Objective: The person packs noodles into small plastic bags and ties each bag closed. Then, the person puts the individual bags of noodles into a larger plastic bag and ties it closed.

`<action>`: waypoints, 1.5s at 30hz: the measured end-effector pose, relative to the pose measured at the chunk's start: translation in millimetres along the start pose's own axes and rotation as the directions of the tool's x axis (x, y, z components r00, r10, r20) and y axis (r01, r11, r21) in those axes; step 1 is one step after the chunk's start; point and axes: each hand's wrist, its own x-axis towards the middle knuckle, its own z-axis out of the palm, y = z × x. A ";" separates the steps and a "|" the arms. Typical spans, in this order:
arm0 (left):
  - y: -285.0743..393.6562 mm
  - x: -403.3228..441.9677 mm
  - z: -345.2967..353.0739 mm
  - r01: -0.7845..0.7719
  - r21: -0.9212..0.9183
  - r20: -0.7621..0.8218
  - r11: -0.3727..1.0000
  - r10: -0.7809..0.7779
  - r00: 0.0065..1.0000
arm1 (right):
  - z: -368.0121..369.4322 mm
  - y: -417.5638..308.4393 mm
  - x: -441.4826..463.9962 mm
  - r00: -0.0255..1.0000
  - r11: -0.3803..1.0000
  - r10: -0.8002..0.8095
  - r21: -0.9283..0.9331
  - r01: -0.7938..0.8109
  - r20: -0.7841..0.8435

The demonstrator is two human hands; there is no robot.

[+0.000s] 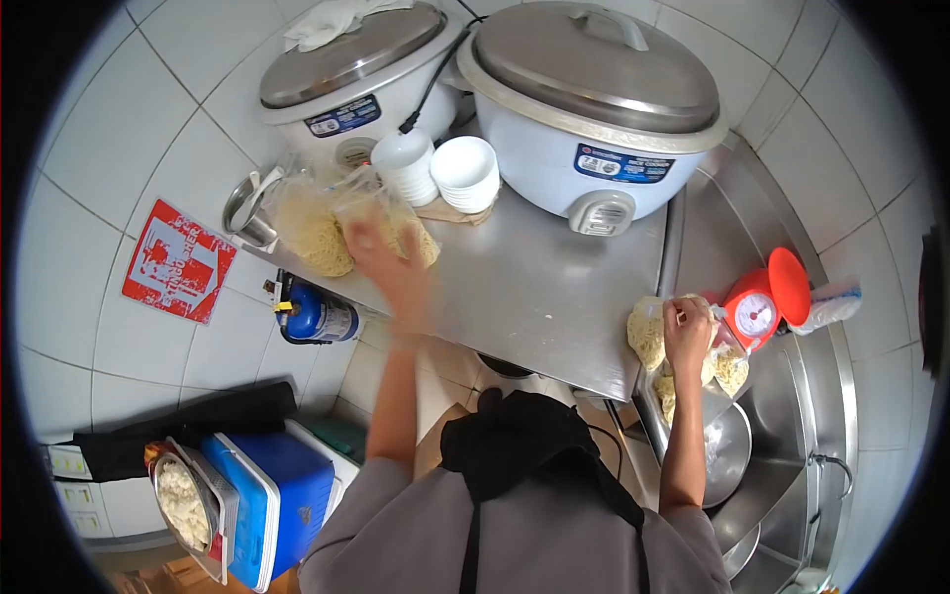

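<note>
Head view: noodle bags (311, 230) lie just beyond the left hand (384, 259), blurred, hold unclear; right hand (689, 332), nearly closed, pinches another bag (731, 372).

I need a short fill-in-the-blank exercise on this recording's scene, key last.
1. The right hand is beside a scale with a body coloured ____.
2. The blurred left hand shows over bagged food coloured ____.
3. The rice cookers number ____.
4. The cloth atop one is ____.

Missing words: red; yellow; two; white.
</note>
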 end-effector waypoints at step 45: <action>82.2 -123.2 40.4 -0.217 -0.384 0.664 0.897 0.432 0.611 | 58.4 -86.8 -35.7 0.862 0.970 -0.141 0.244 0.021 0.486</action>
